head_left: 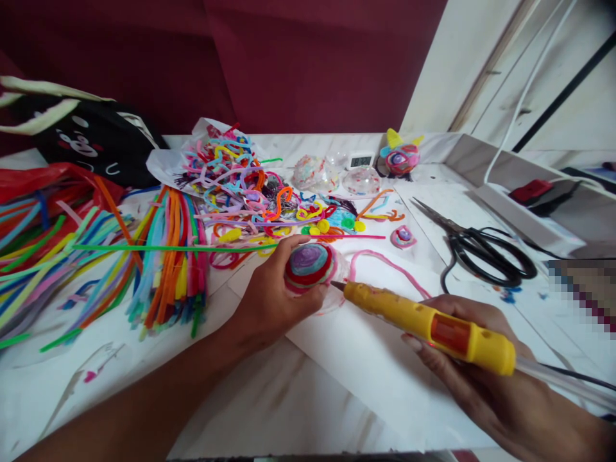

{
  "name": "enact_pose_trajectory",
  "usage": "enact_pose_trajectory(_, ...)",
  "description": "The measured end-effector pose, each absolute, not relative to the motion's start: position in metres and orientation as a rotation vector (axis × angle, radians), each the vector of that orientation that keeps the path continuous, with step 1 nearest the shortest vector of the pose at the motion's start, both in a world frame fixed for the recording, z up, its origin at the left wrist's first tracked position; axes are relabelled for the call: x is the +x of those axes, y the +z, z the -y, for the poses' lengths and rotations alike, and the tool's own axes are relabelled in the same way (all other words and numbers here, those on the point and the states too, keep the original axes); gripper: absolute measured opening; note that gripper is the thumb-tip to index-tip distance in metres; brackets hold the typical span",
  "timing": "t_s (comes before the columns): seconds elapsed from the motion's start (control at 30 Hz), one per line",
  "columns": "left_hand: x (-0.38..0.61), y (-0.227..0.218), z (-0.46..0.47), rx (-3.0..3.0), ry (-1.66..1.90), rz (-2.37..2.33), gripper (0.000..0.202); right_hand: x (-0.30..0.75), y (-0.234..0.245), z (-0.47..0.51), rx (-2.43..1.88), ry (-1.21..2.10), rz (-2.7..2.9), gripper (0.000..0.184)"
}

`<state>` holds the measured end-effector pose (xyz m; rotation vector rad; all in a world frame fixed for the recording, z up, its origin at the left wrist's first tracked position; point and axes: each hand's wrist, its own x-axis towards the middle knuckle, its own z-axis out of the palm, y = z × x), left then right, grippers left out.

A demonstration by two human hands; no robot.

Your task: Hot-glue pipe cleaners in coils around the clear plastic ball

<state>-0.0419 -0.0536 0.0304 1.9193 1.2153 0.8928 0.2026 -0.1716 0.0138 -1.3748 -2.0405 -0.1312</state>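
Note:
My left hand is closed round a clear plastic ball on the white paper. Coiled pipe cleaners in purple, blue, red and pink cover part of the ball. From its side a loose pink pipe cleaner curves off to the right. A yellow glue gun lies in the grip of my right hand. Its dark nozzle points left and is at the ball's edge, by my left thumb; whether it touches I cannot tell. A clear glue stick sticks out of its rear.
Black-handled scissors lie to the right. Bundles of pipe cleaners cover the left, with a heap of cut pieces behind. At the back are clear domes, a small digital clock and a decorated ball.

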Motion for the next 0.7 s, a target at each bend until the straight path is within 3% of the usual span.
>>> enact_pose_trajectory(0.3, -0.0419, 0.0297, 0.0552, 1.950, 0.909, -1.214, 0.059, 0.2002, 0.0166, 0.1709, -1.362, -0.209, 2.063, 0.024)
enact_pose_trajectory(0.7, -0.0419, 0.0295, 0.0545, 1.929, 0.911, -1.191, 0.056, 0.2000, 0.0148, 0.1717, -1.423, 0.000, 1.939, 0.024)
